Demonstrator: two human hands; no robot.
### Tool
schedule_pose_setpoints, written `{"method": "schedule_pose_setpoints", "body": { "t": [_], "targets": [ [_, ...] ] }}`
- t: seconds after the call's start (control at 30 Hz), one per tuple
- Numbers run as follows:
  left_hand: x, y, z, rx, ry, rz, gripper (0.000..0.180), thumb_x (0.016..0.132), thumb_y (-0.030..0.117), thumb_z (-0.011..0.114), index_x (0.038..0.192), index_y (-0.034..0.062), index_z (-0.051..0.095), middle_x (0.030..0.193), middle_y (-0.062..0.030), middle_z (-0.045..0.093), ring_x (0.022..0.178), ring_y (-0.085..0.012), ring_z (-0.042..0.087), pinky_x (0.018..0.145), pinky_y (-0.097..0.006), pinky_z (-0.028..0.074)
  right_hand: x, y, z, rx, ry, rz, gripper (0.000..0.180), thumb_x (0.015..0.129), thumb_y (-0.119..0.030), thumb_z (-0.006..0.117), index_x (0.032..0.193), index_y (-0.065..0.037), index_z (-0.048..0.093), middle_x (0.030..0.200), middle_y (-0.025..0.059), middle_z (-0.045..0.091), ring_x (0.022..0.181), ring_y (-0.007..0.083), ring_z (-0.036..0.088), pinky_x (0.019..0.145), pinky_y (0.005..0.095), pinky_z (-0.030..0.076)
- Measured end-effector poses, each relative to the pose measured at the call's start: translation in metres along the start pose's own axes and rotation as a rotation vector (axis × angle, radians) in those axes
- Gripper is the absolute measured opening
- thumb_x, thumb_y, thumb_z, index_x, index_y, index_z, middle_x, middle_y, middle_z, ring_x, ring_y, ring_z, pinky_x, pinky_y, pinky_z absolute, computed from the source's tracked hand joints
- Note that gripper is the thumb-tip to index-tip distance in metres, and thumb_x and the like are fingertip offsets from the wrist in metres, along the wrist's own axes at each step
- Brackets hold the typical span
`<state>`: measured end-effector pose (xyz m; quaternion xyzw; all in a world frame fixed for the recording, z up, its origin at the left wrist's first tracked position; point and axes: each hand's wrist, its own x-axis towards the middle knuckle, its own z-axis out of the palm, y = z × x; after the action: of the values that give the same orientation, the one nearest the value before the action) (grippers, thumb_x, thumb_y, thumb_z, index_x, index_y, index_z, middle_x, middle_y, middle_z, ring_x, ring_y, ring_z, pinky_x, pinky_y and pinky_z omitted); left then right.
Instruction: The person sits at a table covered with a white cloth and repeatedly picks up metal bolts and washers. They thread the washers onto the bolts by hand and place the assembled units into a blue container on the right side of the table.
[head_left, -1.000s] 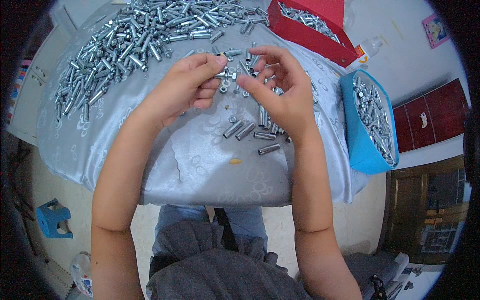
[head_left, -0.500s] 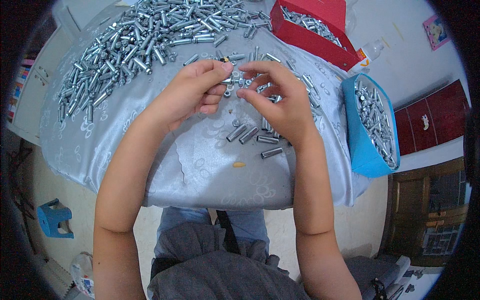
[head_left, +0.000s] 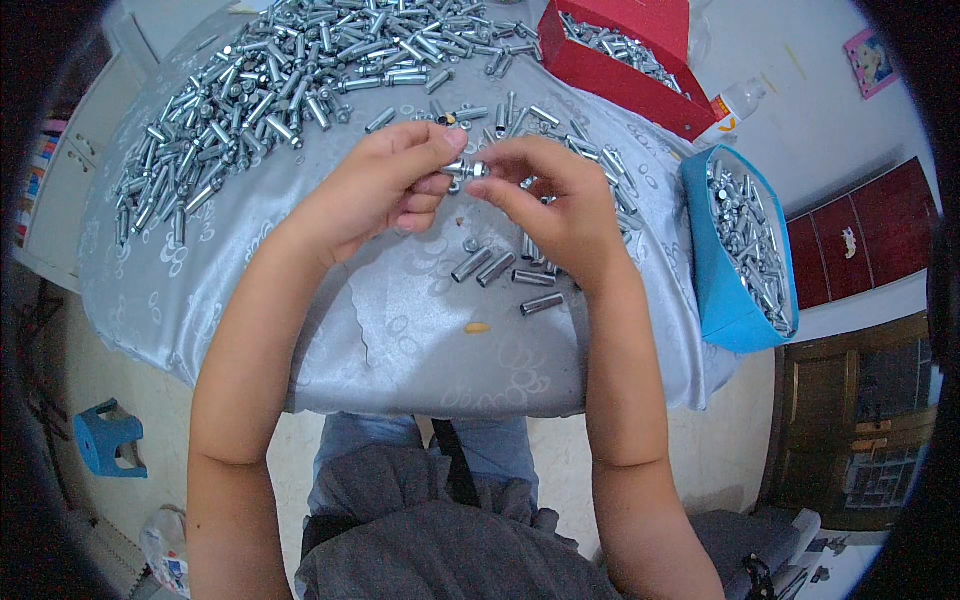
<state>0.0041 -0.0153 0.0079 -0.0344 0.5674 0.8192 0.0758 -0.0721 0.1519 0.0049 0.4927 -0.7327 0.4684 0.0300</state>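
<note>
Over the middle of the table, my left hand [head_left: 385, 185] is closed around a metal anchor bolt [head_left: 455, 169], whose threaded end points right. A hex nut [head_left: 480, 170] sits at that end. The thumb and fingers of my right hand [head_left: 565, 200] pinch at the nut from the right; its curled fingers hide part of the contact. Below my hands lie several hollow metal sleeves [head_left: 541, 304] and a small nut [head_left: 471, 244]. More loose bolts and sleeves [head_left: 615, 170] are spread behind and beside my right hand.
A large heap of anchor bolts [head_left: 290, 80] covers the table's far left. A red box [head_left: 620, 85] of metal parts stands far right, near a plastic bottle [head_left: 738, 102]. At the right edge is a blue bin [head_left: 725, 310] full of bolts. A blue stool [head_left: 105, 440] stands on the floor.
My right hand has moved slightly left, and its thumb and fingers have come together at the nut. My left hand keeps its hold on the bolt almost in place.
</note>
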Motion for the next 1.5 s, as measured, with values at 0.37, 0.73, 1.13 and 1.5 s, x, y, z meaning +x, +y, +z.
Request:
{"method": "schedule_pose_setpoints", "body": {
  "t": [0.37, 0.73, 1.13, 1.5],
  "targets": [
    [-0.001, 0.000, 0.003, 0.047, 0.054, 0.003, 0.023, 0.087, 0.032, 0.048, 0.095, 0.0104, 0.044, 0.057, 0.0078, 0.025, 0.046, -0.0023, 0.022, 0.039, -0.018, 0.018, 0.002, -0.006, 0.004, -0.035, -0.003, -0.049, 0.019, 0.077, -0.019, 0.060, 0.084, -0.002, 0.056, 0.073, 0.0110, 0.054, 0.059, 0.0210, 0.051, 0.054, 0.0300, 0.043],
    [0.001, -0.003, 0.001, -0.024, -0.022, 0.012, 0.023, 0.087, 0.030, 0.049, 0.094, 0.0086, 0.045, 0.059, 0.0070, 0.029, 0.047, -0.0028, 0.025, 0.040, -0.018, 0.022, 0.001, -0.015, 0.012, -0.081, 0.095, -0.050, 0.023, 0.081, -0.023, 0.054, 0.073, -0.002, 0.054, 0.062, 0.0106, 0.050, 0.053, 0.0238, 0.051, 0.049, 0.0315, 0.040],
    [0.003, -0.010, 0.003, -0.103, -0.109, 0.065, 0.020, 0.088, 0.029, 0.046, 0.094, 0.0095, 0.045, 0.060, 0.0071, 0.028, 0.050, -0.0036, 0.026, 0.044, -0.019, 0.024, 0.000, -0.011, 0.013, 0.080, 0.034, 0.196, 0.044, 0.086, -0.033, 0.045, 0.058, 0.000, 0.052, 0.048, 0.0072, 0.046, 0.045, 0.0125, 0.043, 0.044, 0.0268, 0.034],
    [-0.001, -0.003, 0.002, -0.151, -0.081, 0.007, 0.018, 0.087, 0.027, 0.049, 0.089, 0.0098, 0.046, 0.060, 0.0067, 0.030, 0.049, -0.0031, 0.026, 0.043, -0.018, 0.025, 0.000, -0.005, 0.017, 0.018, 0.126, 0.101, 0.032, 0.082, -0.029, 0.054, 0.070, 0.000, 0.053, 0.051, 0.0084, 0.044, 0.045, 0.0189, 0.041, 0.045, 0.0289, 0.035]
  ]
}}
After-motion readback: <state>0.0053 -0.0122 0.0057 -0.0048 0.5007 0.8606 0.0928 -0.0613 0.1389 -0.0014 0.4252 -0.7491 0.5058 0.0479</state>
